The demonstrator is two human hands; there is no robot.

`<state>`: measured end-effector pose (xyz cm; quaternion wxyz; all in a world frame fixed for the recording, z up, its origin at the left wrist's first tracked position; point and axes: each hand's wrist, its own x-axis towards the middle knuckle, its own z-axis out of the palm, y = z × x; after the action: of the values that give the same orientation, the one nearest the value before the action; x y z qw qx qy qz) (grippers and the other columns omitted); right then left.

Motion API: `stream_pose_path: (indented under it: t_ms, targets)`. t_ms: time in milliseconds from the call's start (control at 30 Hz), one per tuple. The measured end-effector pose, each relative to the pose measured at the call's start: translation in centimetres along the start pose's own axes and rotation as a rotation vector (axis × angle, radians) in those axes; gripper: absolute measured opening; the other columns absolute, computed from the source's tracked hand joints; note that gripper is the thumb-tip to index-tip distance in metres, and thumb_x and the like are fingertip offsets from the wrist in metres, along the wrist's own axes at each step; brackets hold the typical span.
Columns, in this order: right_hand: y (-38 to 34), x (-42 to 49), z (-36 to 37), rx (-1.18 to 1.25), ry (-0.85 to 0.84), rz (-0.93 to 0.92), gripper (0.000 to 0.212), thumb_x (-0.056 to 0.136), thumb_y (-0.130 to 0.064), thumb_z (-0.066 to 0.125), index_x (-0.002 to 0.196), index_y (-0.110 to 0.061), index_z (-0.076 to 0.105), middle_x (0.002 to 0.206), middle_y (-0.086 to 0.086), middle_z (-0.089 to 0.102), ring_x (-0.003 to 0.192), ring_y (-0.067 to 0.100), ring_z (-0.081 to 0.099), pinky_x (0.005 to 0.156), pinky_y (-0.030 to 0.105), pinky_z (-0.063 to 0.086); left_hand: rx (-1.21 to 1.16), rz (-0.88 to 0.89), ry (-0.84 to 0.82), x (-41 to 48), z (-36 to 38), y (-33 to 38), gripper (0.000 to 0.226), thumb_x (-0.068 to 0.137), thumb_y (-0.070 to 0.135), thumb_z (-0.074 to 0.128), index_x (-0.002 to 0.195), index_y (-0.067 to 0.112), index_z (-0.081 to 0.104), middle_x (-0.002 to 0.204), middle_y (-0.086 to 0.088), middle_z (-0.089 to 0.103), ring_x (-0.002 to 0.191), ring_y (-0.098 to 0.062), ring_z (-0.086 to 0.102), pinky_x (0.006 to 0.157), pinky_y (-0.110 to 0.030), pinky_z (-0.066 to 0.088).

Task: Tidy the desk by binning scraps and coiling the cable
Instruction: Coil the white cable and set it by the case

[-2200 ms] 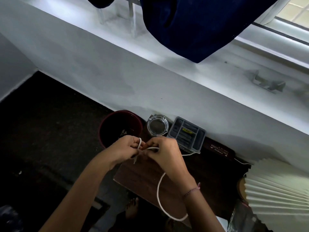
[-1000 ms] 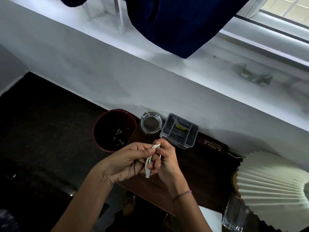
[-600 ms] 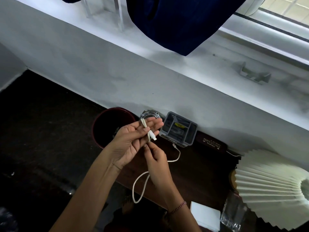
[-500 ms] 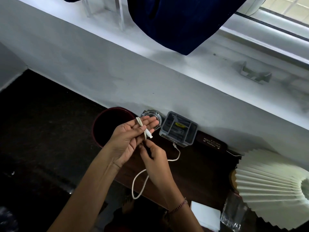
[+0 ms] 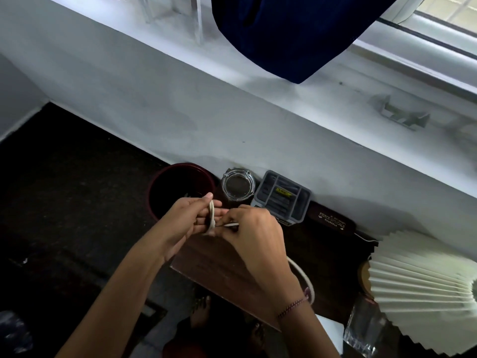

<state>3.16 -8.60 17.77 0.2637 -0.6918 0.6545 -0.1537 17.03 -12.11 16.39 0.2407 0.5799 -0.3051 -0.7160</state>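
A white cable is wrapped in loops round the fingers of my left hand, which is held above the left end of the dark wooden desk. My right hand pinches the cable's free run right beside those loops. The rest of the cable curves down behind my right wrist. A dark red bin stands on the floor just left of the desk, partly behind my left hand, with scraps dimly visible inside.
Along the wall stand a glass ashtray, a grey compartment organiser and a dark glasses case. A pleated white lampshade fills the desk's right end, with a clear plastic bag beside it. Blue cloth hangs from the sill.
My left hand has lowered and turned, and the cable now circles its fingers in loops. My right hand has risen to meet it, and the hanging slack has swung from left of my right forearm to right.
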Motion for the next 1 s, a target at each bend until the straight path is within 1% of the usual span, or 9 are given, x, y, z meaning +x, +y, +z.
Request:
stream_pose_path:
  t_ms: [133,233,367,433,533,633,667,800,1000]
  targets:
    - [0.2,1.1,-1.2,-0.006,-0.149,-0.013,0.023,0.063,-0.041,0.079,0.072,-0.026,0.065,0.064,-0.011,0.055,0.068,0.012,0.058,0.057,0.026,0.043,0.018,-0.112,-0.081,0.2,0.0,0.0,0.045,0.097,0.031,0.036,0.071,0.011,0.068,0.062,-0.006,0.057,0.054,-0.013,0.057,0.059,-0.026,0.047]
    - [0.6,2.0,-2.3,0.081,-0.271,-0.021,0.027,0.054,-0.038,0.084,0.065,-0.024,0.064,0.060,-0.006,0.062,0.066,0.014,0.061,0.061,0.029,0.050,-0.026,-0.183,-0.191,0.1,0.4,-0.1,0.040,0.096,0.030,0.039,0.083,0.003,0.066,0.066,-0.013,0.068,0.056,-0.018,0.066,0.055,-0.024,0.051]
    - [1.7,3.3,-3.3,0.215,-0.418,-0.147,0.025,0.056,-0.029,0.086,0.066,-0.017,0.066,0.058,0.005,0.066,0.055,0.012,0.059,0.055,0.021,0.045,-0.056,-0.287,-0.452,-0.3,0.7,-0.5,0.055,0.093,0.038,0.034,0.097,-0.004,0.069,0.093,-0.026,0.072,0.085,-0.031,0.072,0.074,-0.033,0.060]
    - [2.4,3.9,-3.5,0.290,-0.450,-0.160,0.022,0.056,-0.028,0.086,0.064,-0.019,0.068,0.055,-0.003,0.064,0.052,0.007,0.055,0.049,0.017,0.040,-0.080,-0.322,-0.539,-0.5,0.7,-0.7,0.058,0.086,0.041,0.037,0.103,-0.005,0.067,0.097,-0.026,0.071,0.090,-0.032,0.071,0.077,-0.033,0.059]
    - [3.6,4.2,-3.3,0.486,-0.450,-0.110,0.018,0.060,-0.024,0.085,0.063,-0.022,0.068,0.057,-0.011,0.064,0.052,-0.002,0.054,0.051,0.012,0.043,-0.195,-0.327,-0.621,-0.6,0.7,-0.9,0.055,0.084,0.036,0.034,0.104,-0.002,0.069,0.099,-0.026,0.071,0.091,-0.030,0.071,0.076,-0.031,0.058]
    - [4.9,3.9,-2.7,0.702,-0.448,-0.060,0.013,0.066,-0.016,0.081,0.067,-0.017,0.069,0.066,-0.005,0.070,0.065,0.008,0.065,0.065,0.025,0.055,-0.275,-0.303,-0.690,-0.5,0.9,-0.7,0.052,0.082,0.029,0.033,0.106,-0.002,0.069,0.099,-0.023,0.072,0.089,-0.026,0.072,0.078,-0.030,0.057]
    - [5.2,3.6,-2.5,0.785,-0.432,-0.041,0.012,0.068,-0.012,0.079,0.067,-0.017,0.068,0.065,-0.005,0.070,0.066,0.007,0.066,0.065,0.022,0.055,-0.295,-0.296,-0.720,-0.5,1.0,-0.6,0.051,0.082,0.027,0.034,0.107,-0.002,0.068,0.099,-0.022,0.072,0.089,-0.026,0.072,0.078,-0.030,0.057]
    - [6.2,2.5,-1.1,1.096,-0.329,0.064,0.013,0.073,-0.012,0.070,0.064,-0.021,0.068,0.059,-0.009,0.068,0.058,-0.002,0.061,0.057,0.010,0.048,-0.281,-0.203,-0.736,-0.7,2.2,-0.4,0.040,0.085,0.025,0.050,0.112,0.000,0.066,0.099,-0.019,0.073,0.089,-0.022,0.072,0.078,-0.029,0.057]
    - [7.4,1.0,1.1,1.318,-0.218,0.280,0.035,0.088,-0.003,0.052,0.064,-0.024,0.067,0.060,-0.010,0.065,0.056,0.000,0.060,0.054,0.012,0.050,-0.357,-0.114,-0.709,-0.1,3.8,-0.3,0.036,0.081,0.017,0.059,0.111,-0.003,0.064,0.105,-0.022,0.070,0.095,-0.026,0.071,0.078,-0.031,0.058]
